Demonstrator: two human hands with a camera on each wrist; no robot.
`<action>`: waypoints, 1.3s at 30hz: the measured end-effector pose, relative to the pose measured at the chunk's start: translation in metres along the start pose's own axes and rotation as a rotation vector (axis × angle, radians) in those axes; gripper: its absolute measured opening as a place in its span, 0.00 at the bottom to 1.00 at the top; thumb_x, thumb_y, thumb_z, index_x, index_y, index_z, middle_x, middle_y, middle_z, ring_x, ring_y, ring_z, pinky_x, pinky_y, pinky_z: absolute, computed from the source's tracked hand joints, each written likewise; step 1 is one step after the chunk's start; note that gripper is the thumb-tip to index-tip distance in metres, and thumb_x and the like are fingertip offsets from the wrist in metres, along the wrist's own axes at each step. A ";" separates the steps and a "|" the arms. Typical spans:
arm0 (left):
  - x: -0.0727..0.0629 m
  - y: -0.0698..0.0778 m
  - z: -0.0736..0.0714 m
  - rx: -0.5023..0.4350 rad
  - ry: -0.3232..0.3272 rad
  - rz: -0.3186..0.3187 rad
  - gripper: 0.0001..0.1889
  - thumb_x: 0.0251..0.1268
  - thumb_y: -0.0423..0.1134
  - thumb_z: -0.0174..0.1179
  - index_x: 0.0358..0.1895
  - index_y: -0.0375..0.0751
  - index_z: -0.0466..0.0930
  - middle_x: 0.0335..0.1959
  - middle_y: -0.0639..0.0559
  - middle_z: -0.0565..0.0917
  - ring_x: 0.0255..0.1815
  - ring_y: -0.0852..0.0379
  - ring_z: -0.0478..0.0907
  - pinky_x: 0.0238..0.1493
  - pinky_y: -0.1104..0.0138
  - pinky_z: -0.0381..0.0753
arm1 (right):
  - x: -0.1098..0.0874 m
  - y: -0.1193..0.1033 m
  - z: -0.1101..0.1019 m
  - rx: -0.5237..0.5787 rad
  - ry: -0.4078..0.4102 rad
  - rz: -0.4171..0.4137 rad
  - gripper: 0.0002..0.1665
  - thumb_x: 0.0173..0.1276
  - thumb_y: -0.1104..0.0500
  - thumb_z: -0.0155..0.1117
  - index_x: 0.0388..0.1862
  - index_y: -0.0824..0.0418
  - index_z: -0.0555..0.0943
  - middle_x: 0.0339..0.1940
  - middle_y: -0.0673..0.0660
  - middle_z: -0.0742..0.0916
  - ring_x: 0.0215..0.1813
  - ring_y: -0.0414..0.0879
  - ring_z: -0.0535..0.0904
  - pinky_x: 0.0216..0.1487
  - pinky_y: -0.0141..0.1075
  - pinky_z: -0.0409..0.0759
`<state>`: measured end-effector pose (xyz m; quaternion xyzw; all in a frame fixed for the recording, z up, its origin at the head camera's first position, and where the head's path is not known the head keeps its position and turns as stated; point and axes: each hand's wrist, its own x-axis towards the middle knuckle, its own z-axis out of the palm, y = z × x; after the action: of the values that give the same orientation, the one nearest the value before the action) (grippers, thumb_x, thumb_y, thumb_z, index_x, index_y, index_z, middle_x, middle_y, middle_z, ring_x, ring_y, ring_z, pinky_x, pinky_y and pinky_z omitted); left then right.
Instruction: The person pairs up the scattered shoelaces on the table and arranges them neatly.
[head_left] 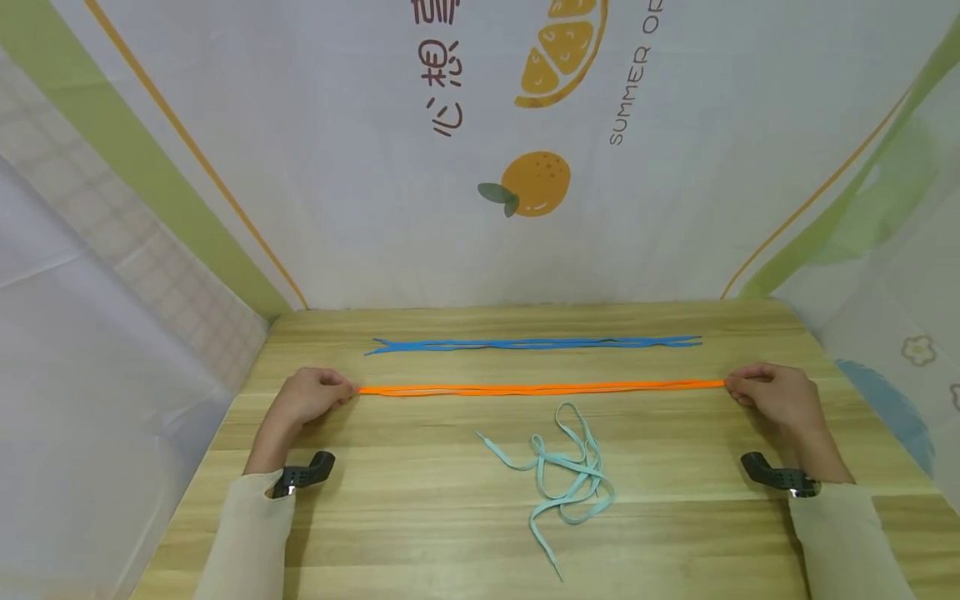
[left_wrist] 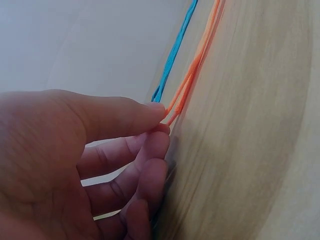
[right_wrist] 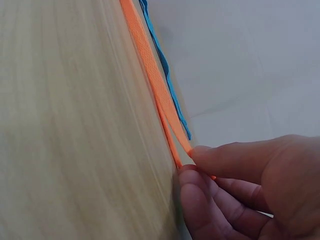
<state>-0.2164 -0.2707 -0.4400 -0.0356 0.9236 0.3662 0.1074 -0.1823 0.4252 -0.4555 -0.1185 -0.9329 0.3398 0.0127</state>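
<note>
An orange shoelace (head_left: 525, 389), folded into several strands, stretches straight across the wooden table from hand to hand. My left hand (head_left: 317, 395) pinches its left end between thumb and forefinger; in the left wrist view the strands (left_wrist: 192, 70) run up from the fingertips. At the other end, my right hand (head_left: 776, 398) pinches the lace with thumb and fingers, and two strands (right_wrist: 155, 75) part slightly just before the grip. Behind it lies a blue shoelace (head_left: 510, 344), also laid lengthwise in strands, its ends loose. Closer to me a pale mint-green shoelace (head_left: 573, 479) lies in a loose tangle.
The wooden table (head_left: 420, 517) meets a white printed curtain (head_left: 360, 208) along its far edge. More cloth hangs at the left and right sides. Each wrist wears a dark strap with a camera mount (head_left: 307, 472).
</note>
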 end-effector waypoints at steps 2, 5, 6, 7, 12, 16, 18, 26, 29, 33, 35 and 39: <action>0.000 -0.001 0.000 0.002 -0.001 0.004 0.14 0.75 0.43 0.67 0.48 0.34 0.91 0.34 0.52 0.86 0.35 0.51 0.72 0.37 0.60 0.69 | 0.000 0.000 0.001 -0.005 0.008 0.003 0.28 0.80 0.48 0.72 0.57 0.74 0.87 0.35 0.54 0.94 0.34 0.37 0.87 0.45 0.39 0.76; 0.001 -0.001 0.000 0.005 -0.001 0.002 0.14 0.75 0.43 0.67 0.48 0.34 0.91 0.34 0.52 0.86 0.34 0.51 0.72 0.36 0.61 0.69 | 0.001 0.001 0.001 -0.016 0.020 0.003 0.28 0.80 0.47 0.72 0.56 0.74 0.88 0.34 0.53 0.94 0.33 0.37 0.87 0.46 0.42 0.77; 0.001 -0.001 0.000 0.008 -0.001 0.002 0.14 0.75 0.43 0.67 0.48 0.34 0.91 0.34 0.51 0.86 0.34 0.51 0.72 0.36 0.61 0.69 | 0.001 0.002 0.002 -0.015 0.023 0.000 0.28 0.80 0.47 0.72 0.55 0.74 0.88 0.34 0.53 0.94 0.33 0.37 0.87 0.47 0.44 0.78; 0.001 -0.001 0.001 0.009 -0.001 0.000 0.14 0.75 0.43 0.67 0.48 0.34 0.91 0.34 0.51 0.86 0.34 0.51 0.72 0.36 0.61 0.69 | 0.001 0.002 0.002 -0.013 0.026 0.000 0.28 0.80 0.47 0.72 0.55 0.74 0.88 0.34 0.53 0.94 0.33 0.37 0.87 0.48 0.46 0.79; 0.002 -0.001 0.001 0.013 -0.002 -0.005 0.15 0.74 0.43 0.67 0.50 0.33 0.92 0.35 0.51 0.86 0.35 0.51 0.72 0.36 0.61 0.69 | 0.003 0.005 0.002 -0.026 0.027 0.002 0.28 0.80 0.47 0.71 0.55 0.73 0.88 0.34 0.54 0.94 0.33 0.37 0.86 0.53 0.57 0.79; 0.002 -0.001 0.000 0.001 -0.005 -0.011 0.16 0.73 0.43 0.68 0.50 0.32 0.92 0.33 0.52 0.86 0.33 0.52 0.71 0.35 0.62 0.68 | 0.004 0.005 0.000 -0.040 0.025 0.011 0.28 0.80 0.46 0.71 0.55 0.74 0.88 0.34 0.54 0.94 0.35 0.39 0.85 0.54 0.59 0.78; 0.003 -0.001 0.000 -0.004 -0.006 -0.013 0.16 0.72 0.43 0.68 0.49 0.33 0.92 0.32 0.52 0.86 0.32 0.52 0.70 0.34 0.62 0.67 | 0.004 0.006 -0.001 -0.045 0.028 0.014 0.29 0.80 0.46 0.71 0.55 0.74 0.88 0.34 0.55 0.94 0.35 0.39 0.84 0.53 0.58 0.78; 0.002 -0.002 0.000 -0.024 -0.010 -0.024 0.15 0.71 0.43 0.68 0.48 0.33 0.92 0.31 0.53 0.85 0.29 0.54 0.68 0.32 0.63 0.66 | 0.004 0.006 -0.001 -0.035 0.021 0.023 0.30 0.80 0.45 0.70 0.56 0.73 0.88 0.33 0.53 0.94 0.34 0.36 0.84 0.48 0.45 0.75; 0.002 -0.003 0.000 -0.031 -0.010 -0.018 0.15 0.71 0.42 0.67 0.49 0.33 0.92 0.32 0.53 0.86 0.30 0.54 0.69 0.33 0.63 0.66 | 0.004 0.007 -0.002 -0.034 0.019 0.026 0.31 0.80 0.44 0.70 0.57 0.73 0.88 0.33 0.52 0.94 0.35 0.37 0.84 0.48 0.46 0.75; 0.002 -0.003 -0.001 -0.037 -0.015 -0.015 0.16 0.72 0.42 0.67 0.50 0.32 0.92 0.34 0.52 0.87 0.32 0.54 0.70 0.34 0.63 0.67 | 0.004 0.008 -0.003 -0.039 0.013 0.038 0.31 0.80 0.43 0.70 0.58 0.73 0.88 0.34 0.53 0.94 0.36 0.37 0.82 0.52 0.52 0.76; 0.001 -0.003 -0.001 -0.041 -0.016 -0.016 0.16 0.73 0.43 0.67 0.51 0.32 0.92 0.35 0.51 0.88 0.32 0.53 0.70 0.35 0.63 0.67 | 0.004 0.009 -0.003 -0.030 0.009 0.050 0.32 0.81 0.44 0.69 0.59 0.74 0.87 0.35 0.54 0.94 0.36 0.37 0.82 0.56 0.58 0.76; 0.001 -0.004 -0.002 -0.045 -0.010 -0.014 0.17 0.74 0.43 0.68 0.52 0.31 0.92 0.37 0.50 0.89 0.34 0.53 0.71 0.36 0.62 0.69 | 0.004 0.011 -0.004 -0.013 0.003 0.073 0.33 0.81 0.43 0.69 0.60 0.74 0.86 0.35 0.54 0.94 0.39 0.41 0.84 0.60 0.65 0.74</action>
<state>-0.2172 -0.2745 -0.4414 -0.0426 0.9144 0.3862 0.1140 -0.1829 0.4369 -0.4592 -0.1530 -0.9301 0.3339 0.0010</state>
